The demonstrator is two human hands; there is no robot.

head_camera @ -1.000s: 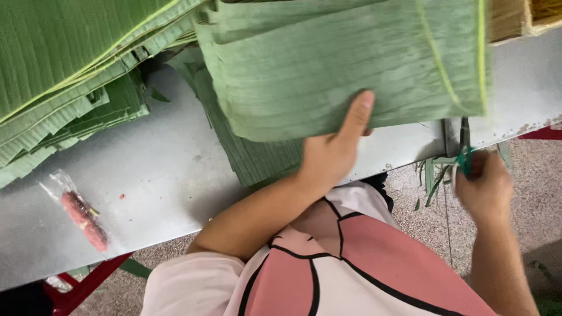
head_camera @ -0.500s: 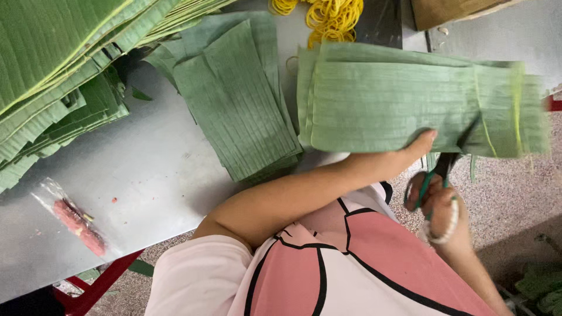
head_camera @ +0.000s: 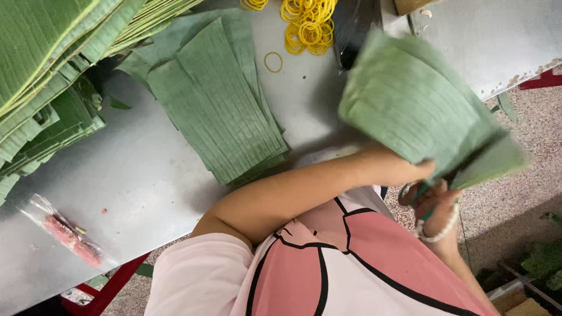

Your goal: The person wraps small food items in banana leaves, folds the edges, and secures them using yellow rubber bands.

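My left hand [head_camera: 413, 171] reaches across my body and grips a thick bundle of cut green leaf pieces [head_camera: 410, 108], held tilted past the table's edge and blurred. Just below it, my right hand [head_camera: 438, 202], with a white bead bracelet, is closed on scissors [head_camera: 406, 193] whose loop handle shows; the blades are hidden under the bundle. A flat stack of cut leaf strips [head_camera: 225, 117] lies on the grey metal table [head_camera: 134, 193], left of my forearm.
A big pile of long green leaves [head_camera: 47, 76] fills the table's left. Yellow rubber bands [head_camera: 307, 23] lie at the far edge. A clear packet with something red [head_camera: 67, 234] sits near the front left. Leaf scraps [head_camera: 544, 260] lie on the speckled floor at right.
The leaf bundle has swung right and off the table edge, turning from flat to tilted. My right hand with the scissors has come up under it.
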